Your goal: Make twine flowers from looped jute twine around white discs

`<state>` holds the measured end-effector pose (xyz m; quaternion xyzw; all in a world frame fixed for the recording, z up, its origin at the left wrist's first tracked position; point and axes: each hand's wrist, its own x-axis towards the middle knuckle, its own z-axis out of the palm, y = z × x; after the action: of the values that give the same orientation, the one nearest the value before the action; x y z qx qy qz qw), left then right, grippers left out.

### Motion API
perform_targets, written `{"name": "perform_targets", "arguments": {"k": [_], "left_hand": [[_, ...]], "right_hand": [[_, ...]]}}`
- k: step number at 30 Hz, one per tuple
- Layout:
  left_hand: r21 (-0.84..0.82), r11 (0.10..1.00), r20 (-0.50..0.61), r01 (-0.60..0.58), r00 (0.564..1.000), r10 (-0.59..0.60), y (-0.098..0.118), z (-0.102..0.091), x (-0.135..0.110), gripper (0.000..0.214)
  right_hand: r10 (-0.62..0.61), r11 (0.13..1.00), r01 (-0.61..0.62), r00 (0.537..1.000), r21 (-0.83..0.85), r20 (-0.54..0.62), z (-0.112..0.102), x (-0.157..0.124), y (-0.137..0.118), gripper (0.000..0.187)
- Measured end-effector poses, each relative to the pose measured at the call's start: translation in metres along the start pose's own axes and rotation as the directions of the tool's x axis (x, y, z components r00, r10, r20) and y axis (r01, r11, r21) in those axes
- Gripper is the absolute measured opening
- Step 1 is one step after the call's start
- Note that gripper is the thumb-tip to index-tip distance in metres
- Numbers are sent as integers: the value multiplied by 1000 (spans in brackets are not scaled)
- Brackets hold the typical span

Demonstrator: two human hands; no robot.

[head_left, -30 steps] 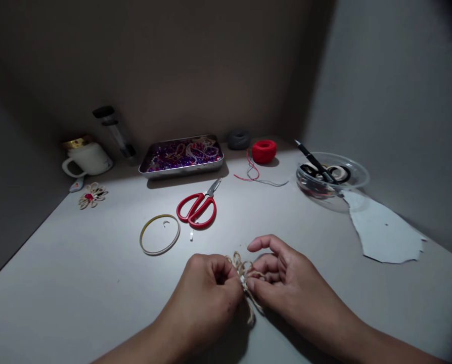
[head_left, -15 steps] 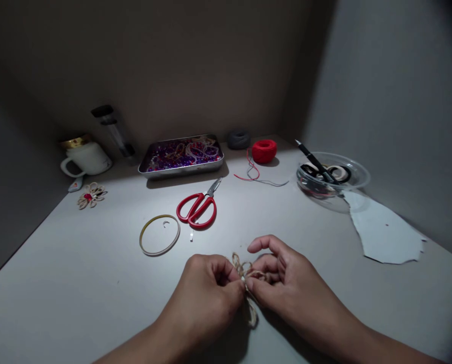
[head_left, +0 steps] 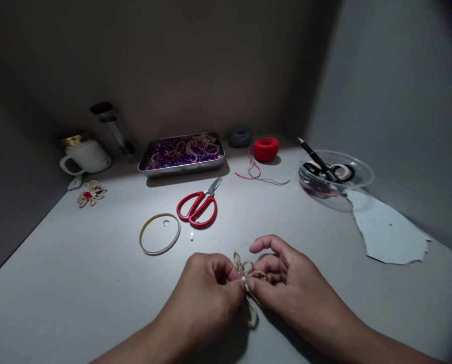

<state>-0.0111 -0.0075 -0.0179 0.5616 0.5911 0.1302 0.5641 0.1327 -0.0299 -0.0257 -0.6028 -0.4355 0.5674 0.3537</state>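
Observation:
Between my two hands is a small flower of looped jute twine (head_left: 252,314), with a whitish spot at its middle. My left hand (head_left: 213,290) pinches its left side between thumb and fingers, hiding that part. On the other side, my right hand (head_left: 286,280) grips loops with thumb and curled fingers, while the index finger arches above. Beyond the hands lie red-handled scissors (head_left: 202,210) with blades pointing away. A thin hoop (head_left: 141,241), like a bangle, lies left of them. A finished-looking twine flower (head_left: 97,194) with a red centre lies at the far left.
A metal tray (head_left: 186,169) of purple beads stands at the back, with red thread (head_left: 266,150) and grey thread (head_left: 240,137) balls beside it. At left are a white mug (head_left: 88,156) and a clear tube (head_left: 116,132). A plastic bowl (head_left: 366,177) with a pen (head_left: 313,155) stands near white card (head_left: 389,232) at right.
Both hands keep their hold on the twine flower with almost no movement. The view has shifted very slightly; nothing on the table has visibly been moved.

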Motion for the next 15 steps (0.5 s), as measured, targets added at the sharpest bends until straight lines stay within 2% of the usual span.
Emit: {"name": "perform_targets", "arguments": {"k": [15], "left_hand": [[9,999,-14,-37,999,37,-1,-1,0,13]], "right_hand": [[-47,999,47,999,-22,1,1,0,-2,32]]}}
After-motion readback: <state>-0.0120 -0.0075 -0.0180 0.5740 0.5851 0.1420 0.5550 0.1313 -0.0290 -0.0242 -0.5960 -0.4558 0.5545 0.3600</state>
